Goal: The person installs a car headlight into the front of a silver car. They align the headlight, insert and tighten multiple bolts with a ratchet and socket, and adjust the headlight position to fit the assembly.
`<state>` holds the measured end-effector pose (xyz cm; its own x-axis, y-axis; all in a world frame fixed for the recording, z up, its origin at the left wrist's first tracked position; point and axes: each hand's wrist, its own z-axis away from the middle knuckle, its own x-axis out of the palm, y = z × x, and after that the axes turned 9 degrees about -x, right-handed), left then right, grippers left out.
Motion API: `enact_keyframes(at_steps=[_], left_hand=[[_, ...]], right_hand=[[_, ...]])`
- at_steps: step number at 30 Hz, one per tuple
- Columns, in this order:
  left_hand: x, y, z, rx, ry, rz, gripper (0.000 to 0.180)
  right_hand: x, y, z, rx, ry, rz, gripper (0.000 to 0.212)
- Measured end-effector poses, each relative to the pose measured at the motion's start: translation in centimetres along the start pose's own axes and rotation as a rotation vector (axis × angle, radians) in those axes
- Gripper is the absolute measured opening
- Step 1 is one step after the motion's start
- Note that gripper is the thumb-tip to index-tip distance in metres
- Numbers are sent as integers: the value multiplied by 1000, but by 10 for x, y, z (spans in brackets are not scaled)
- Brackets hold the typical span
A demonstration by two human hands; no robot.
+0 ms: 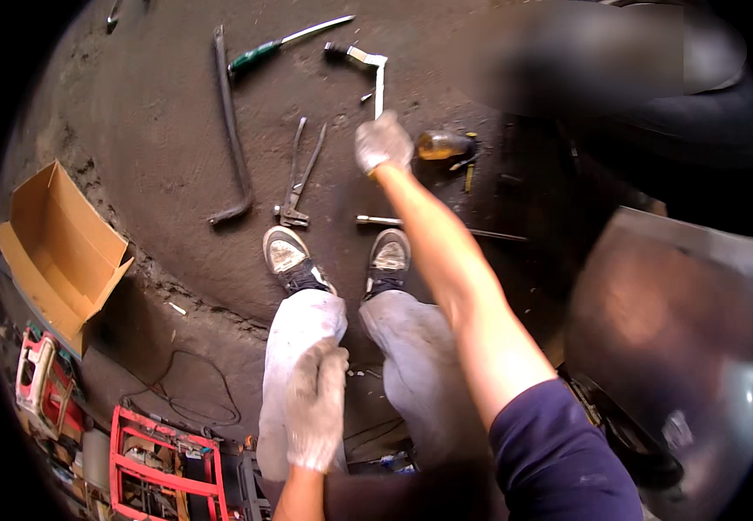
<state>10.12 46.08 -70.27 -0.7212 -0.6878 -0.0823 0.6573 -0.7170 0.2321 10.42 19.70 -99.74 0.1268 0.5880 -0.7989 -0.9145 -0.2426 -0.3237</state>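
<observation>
L hand [316, 408], gloved, lies on L trouser leg [298, 326], fingers together & nearly straight, nothing seen in it. Red frame [164, 476] nr floor's [168, 113] near L corner; open cardboard box [29, 269] further up its L side. Just past R shoe [389, 252], long thin rod [380, 220] lies crosswise, partly hidden by R forearm. Pliers [293, 191] just past L shoe [288, 254], handles spread, pointing away. R hand [383, 143], gloved, closed round near end of silver wrench [381, 87], which runs twd floor's far edge, then bends L to a dark end; can't tell if that touches floor. Amber bottle [444, 146] just R of that hand. Pry bar [231, 130] L of pliers. Green-handled screwdriver [259, 56] farthest, its tip pointing far R.
</observation>
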Motion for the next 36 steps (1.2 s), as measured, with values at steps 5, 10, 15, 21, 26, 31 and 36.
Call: enact_keyframes(at_steps=[5,10,15,21,26,31,36], left_hand=[[4,-66,-5,91,125,-171,48],[16,-20,141,597,193,-821,61],[15,59,296,1263,-144,-1084,61],[47,115,425,1536,-688,-1007,10],[105,155,580,513,-1131,-736,27],[170,155,661,229,-1514,-558,40],[229,179,697,16,-1737,-292,41]], right_hand=[[-66,-51,178,301,-36,-367,39],[-175,-33,391,-621,-267,180,25],[-424,-63,516,-897,128,367,13],[-616,-87,666,-177,213,-542,33],[-630,-94,731,-294,781,-156,79],[-672,-96,760,80,1039,-558,62],[-736,-59,761,-22,1281,-420,29]])
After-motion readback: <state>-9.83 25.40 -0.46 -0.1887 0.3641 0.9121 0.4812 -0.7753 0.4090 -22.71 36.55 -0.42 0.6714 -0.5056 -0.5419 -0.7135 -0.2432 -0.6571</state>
